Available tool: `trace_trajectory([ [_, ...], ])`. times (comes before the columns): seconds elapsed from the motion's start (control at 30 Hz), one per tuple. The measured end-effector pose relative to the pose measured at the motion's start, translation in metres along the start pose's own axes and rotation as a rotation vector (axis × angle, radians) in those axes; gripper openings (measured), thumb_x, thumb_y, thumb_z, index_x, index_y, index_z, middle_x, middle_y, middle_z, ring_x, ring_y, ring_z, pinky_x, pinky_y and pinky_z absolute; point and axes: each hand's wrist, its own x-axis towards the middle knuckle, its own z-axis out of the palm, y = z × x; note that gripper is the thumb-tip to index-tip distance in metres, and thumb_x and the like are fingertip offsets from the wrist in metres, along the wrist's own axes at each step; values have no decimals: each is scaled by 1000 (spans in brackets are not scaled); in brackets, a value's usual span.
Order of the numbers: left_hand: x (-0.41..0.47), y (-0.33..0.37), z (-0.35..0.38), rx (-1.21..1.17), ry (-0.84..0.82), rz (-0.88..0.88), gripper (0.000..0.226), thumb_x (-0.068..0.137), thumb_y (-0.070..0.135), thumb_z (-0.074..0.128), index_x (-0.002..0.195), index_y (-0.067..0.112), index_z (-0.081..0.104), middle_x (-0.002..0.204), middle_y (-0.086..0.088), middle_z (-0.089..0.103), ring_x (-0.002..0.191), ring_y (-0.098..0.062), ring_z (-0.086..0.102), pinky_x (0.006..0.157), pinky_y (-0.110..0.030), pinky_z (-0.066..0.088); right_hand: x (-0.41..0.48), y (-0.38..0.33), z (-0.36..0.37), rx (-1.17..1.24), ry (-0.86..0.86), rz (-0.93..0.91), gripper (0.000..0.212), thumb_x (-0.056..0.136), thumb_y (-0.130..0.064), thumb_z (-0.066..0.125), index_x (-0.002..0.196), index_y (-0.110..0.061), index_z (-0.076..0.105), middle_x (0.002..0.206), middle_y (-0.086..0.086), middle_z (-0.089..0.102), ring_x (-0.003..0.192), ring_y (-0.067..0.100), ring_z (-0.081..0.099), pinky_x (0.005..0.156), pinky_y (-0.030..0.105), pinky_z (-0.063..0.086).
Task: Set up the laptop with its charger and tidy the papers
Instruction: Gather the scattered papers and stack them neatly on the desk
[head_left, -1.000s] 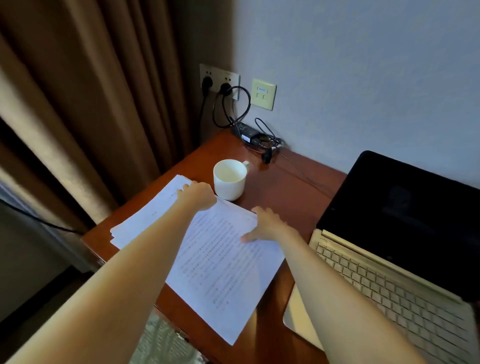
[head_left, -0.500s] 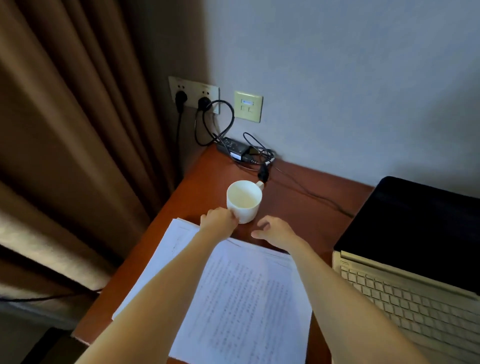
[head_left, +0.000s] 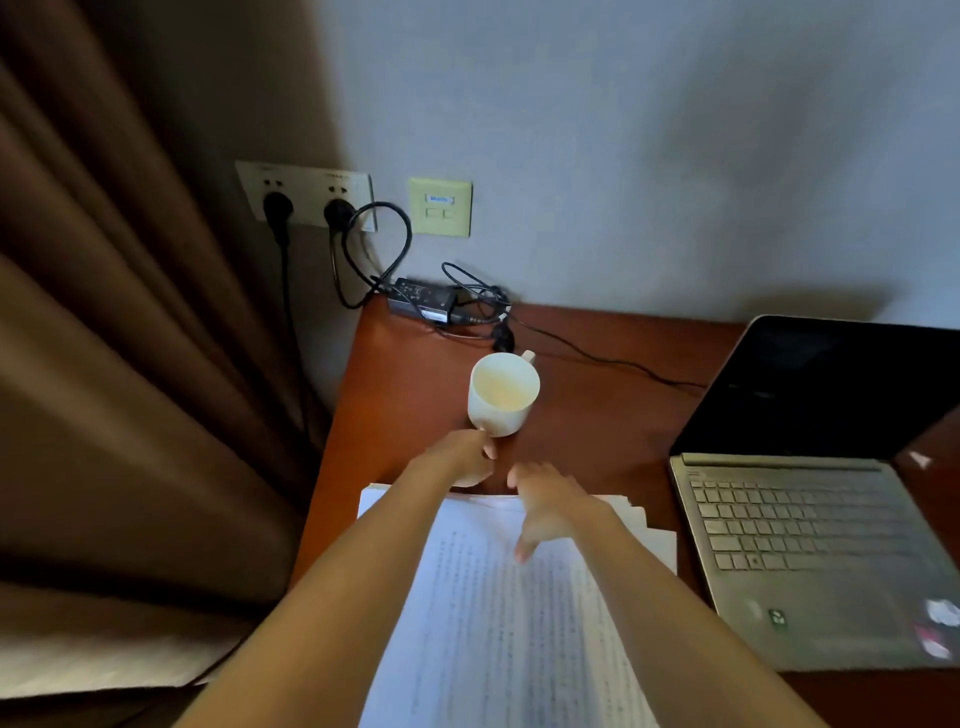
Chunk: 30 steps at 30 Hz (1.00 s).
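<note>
The papers (head_left: 509, 623) are spread at lower middle, beside the open laptop (head_left: 810, 545) at right, with the charger (head_left: 423, 301) lying by the wall (head_left: 675, 156) at upper middle. The right hand (head_left: 545, 504) is held open over their top edge; the left hand (head_left: 462, 460) is curled against the foot of the mug (head_left: 504, 395), and whether anything is gripped cannot be told. If the mug were knocked while the papers are squared, any contents could be spilled over papers and laptop.
</note>
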Motion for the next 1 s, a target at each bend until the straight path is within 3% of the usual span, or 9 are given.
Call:
trace_trajectory([
  [0.1, -1, -2, 0, 41, -83, 12, 23, 90, 14, 44, 99, 18, 64, 123, -6, 61, 104, -22, 54, 97, -32, 43, -3, -3, 0, -79, -24, 44, 78, 65, -34, 82, 129, -9, 46, 133, 7, 40, 130, 27, 28, 112, 42, 21],
  [0.17, -3, -2, -1, 55, -117, 12, 28, 90, 18, 44, 107, 13, 65, 123, -6, 61, 107, -24, 56, 96, -32, 44, -5, -1, 1, -58, -20, 41, 72, 65, -36, 81, 125, -9, 51, 132, 8, 40, 129, 27, 30, 108, 39, 28],
  [0.3, -12, -2, -3, 94, -183, -8, 38, 95, 34, 43, 124, 13, 57, 132, -7, 54, 108, -22, 51, 94, -32, 39, -12, 1, -5, 79, -6, 44, 53, 65, -29, 83, 106, -11, 54, 114, 5, 55, 102, 21, 54, 77, 29, 46],
  [0.4, -17, -7, -8, 87, -199, -41, 57, 94, 53, 38, 134, 14, 49, 138, -6, 49, 122, -24, 48, 101, -34, 38, -17, 0, -12, 82, 72, 48, 59, 70, -24, 80, 121, -11, 52, 121, 5, 59, 111, 24, 55, 81, 29, 44],
  [0.57, -30, -19, -26, 23, -85, -57, 62, 82, 70, 45, 102, 15, 64, 98, -3, 63, 85, -17, 56, 69, -27, 40, -29, 5, -31, 43, 241, 47, 43, 76, -21, 73, 112, -17, 51, 105, 3, 62, 106, 25, 56, 73, 27, 35],
  [0.67, -45, -34, -31, 140, 87, -29, 46, 75, 61, 62, 97, 21, 62, 89, 5, 63, 86, -15, 58, 67, -26, 43, -38, 10, -42, 30, 333, 64, 31, 77, -18, 70, 101, -20, 50, 89, 1, 57, 98, 26, 58, 70, 25, 32],
  [0.73, -54, -47, -31, -30, 226, -25, 39, 72, 48, 73, 98, 21, 63, 91, 6, 63, 89, -14, 60, 68, -25, 48, -46, 13, -49, 43, 401, 66, 30, 79, -17, 69, 103, -21, 52, 88, 2, 58, 97, 27, 57, 70, 25, 30],
  [0.87, -77, -49, -20, -887, 327, 72, 30, 72, 21, 79, 97, 25, 63, 95, 8, 67, 88, -9, 66, 59, -16, 53, -58, 19, -67, 126, 528, 60, 31, 76, -20, 73, 102, -20, 56, 96, 4, 64, 98, 27, 57, 69, 26, 31],
  [1.0, -88, -32, -10, -1062, 390, 195, 36, 74, 18, 78, 106, 24, 62, 102, 6, 69, 91, -13, 68, 61, -18, 55, -71, 17, -87, 198, 654, 29, 34, 71, -23, 78, 99, -21, 61, 102, 3, 66, 104, 25, 56, 72, 27, 34],
])
